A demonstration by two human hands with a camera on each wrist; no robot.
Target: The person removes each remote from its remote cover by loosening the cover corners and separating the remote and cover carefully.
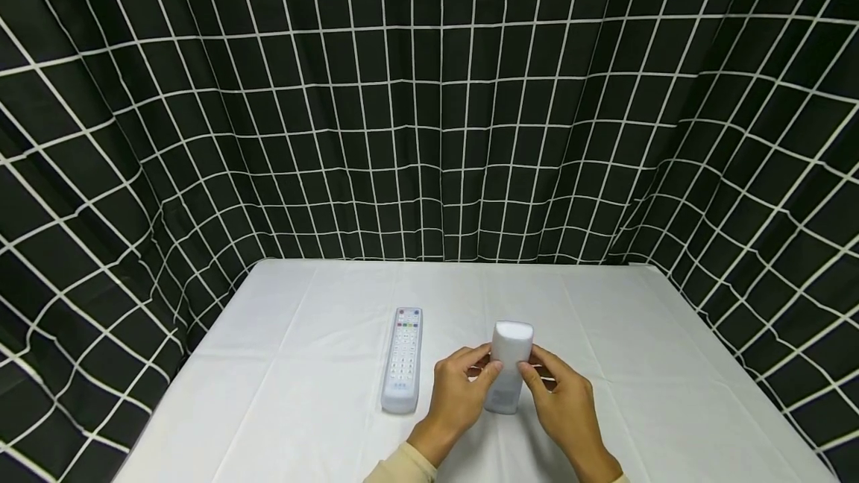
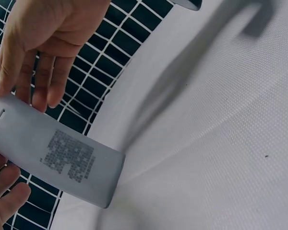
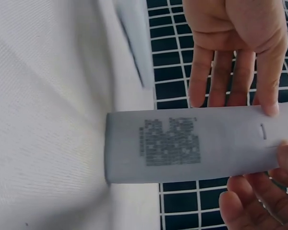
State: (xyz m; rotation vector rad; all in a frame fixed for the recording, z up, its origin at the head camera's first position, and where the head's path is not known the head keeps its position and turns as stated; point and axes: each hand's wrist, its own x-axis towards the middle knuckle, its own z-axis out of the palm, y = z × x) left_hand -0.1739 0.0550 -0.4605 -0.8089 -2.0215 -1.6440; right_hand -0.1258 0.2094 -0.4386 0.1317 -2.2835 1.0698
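Both hands sit closest to the head camera, low over the white surface point(image 1: 604, 334), and between them they hold a white remote point(image 1: 511, 364) with its back turned up. Left hand point(image 1: 461, 391) has its grip closed on the remote's left edge, thumb on top; right hand point(image 1: 562, 401) pinches the right edge the same way. Neither grip is spread wide: the fingers curl just enough to clamp the narrow body.

A second remote point(image 1: 403, 358), buttons up, lies flat on the surface just left of the left hand, not touching it.

No box, tray or other container shows in any view.

Only the wrist cameras show the held remote's back closely: a block of grey printed text point(image 3: 170, 142) on the casing and a small slot mark point(image 3: 263, 131) near the end by the fingers. From the left wrist, the remote is tilted, its free end above the cloth. Behind the surface hangs a black curtain with a white grid point(image 1: 429, 110).
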